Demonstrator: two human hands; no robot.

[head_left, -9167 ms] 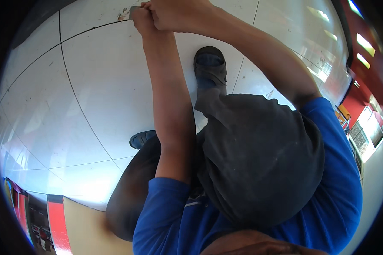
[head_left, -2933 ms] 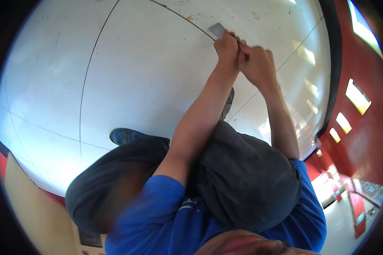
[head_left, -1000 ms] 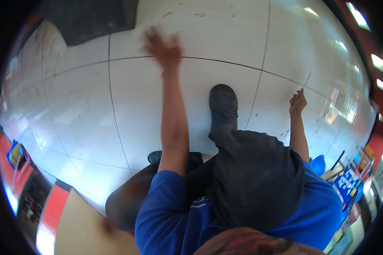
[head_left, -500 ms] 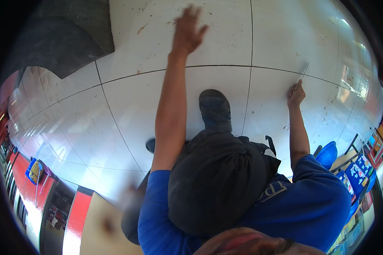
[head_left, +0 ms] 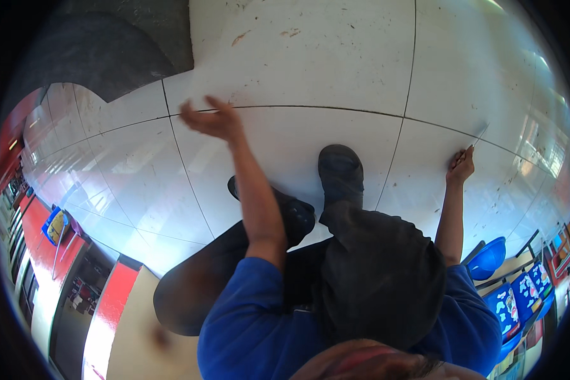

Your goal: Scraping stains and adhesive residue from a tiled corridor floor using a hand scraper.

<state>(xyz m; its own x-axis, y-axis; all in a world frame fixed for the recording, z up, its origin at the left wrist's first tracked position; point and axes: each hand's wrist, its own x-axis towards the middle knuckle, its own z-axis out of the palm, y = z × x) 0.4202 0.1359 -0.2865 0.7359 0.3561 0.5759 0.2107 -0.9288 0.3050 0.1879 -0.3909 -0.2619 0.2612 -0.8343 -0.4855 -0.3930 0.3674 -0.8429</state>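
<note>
My left hand (head_left: 214, 120) hangs over the white tiled floor (head_left: 316, 69), fingers spread and slightly blurred, with nothing in it. It is nearest to the dark grey sheet (head_left: 164, 44) at the upper left, whose edge has a curved cut-out; a gap lies between them. Out to the right, my right hand (head_left: 461, 167) is closed round a thin, pale, blade-like tool (head_left: 481, 135) that points away to the upper right. Its exact kind is too blurred to tell.
My dark shoes (head_left: 341, 171) and bent knees are between my arms. Several blue patterned chairs (head_left: 504, 306) stand at the right, with a blue rounded object (head_left: 487, 258) beside them. A red-edged, cream surface (head_left: 130, 316) is at the lower left. Brown marks (head_left: 240, 38) dot the tiles.
My left hand has swung left and back toward me, away from the far tiles. My right hand keeps the tool and sits slightly farther right and nearer. The view has shifted, showing more of my legs.
</note>
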